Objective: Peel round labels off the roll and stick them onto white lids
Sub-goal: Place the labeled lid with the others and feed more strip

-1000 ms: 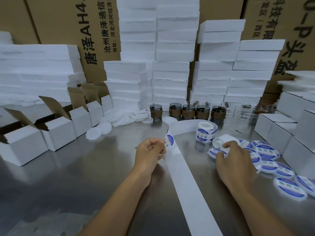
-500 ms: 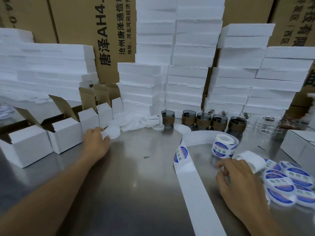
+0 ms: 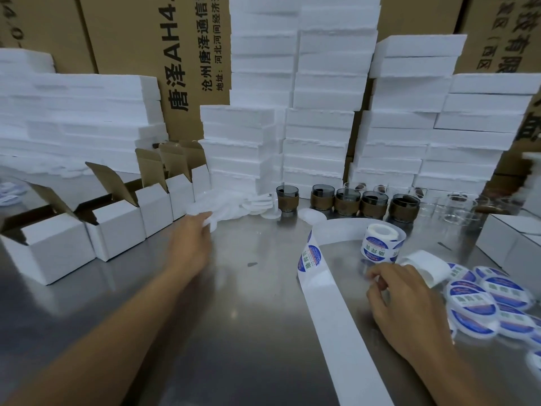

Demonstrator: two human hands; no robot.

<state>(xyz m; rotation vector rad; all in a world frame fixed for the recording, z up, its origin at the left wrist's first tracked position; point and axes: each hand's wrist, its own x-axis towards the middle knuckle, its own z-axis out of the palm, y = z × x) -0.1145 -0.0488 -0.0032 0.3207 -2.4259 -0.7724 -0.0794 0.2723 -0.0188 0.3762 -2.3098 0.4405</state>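
The label roll [image 3: 380, 241] stands on the steel table [image 3: 234, 303]. Its white backing strip [image 3: 336, 332] curves left and runs toward me, with one blue round label [image 3: 310, 259] still on it. My left hand [image 3: 190, 244] reaches far left to the loose pile of white lids [image 3: 234, 205], and its blurred fingertips pinch one white lid [image 3: 211, 224]. My right hand [image 3: 407, 306] rests on the table right of the strip, fingers loosely curled and holding nothing. Several labelled lids [image 3: 483, 300] lie overlapping just right of it.
Open white cartons [image 3: 117, 230] line the left side. Stacks of white foam blocks [image 3: 316, 127] and brown cardboard cases [image 3: 187, 54] fill the back. Glass cups with brown sleeves [image 3: 347, 202], clear glasses [image 3: 456, 203] and closed white boxes [image 3: 503, 238] stand behind and right.
My left hand let go of the backing strip and reached left to the lid pile, taking hold of a lid. My right hand lifted off the labelled lid. The view turned left.
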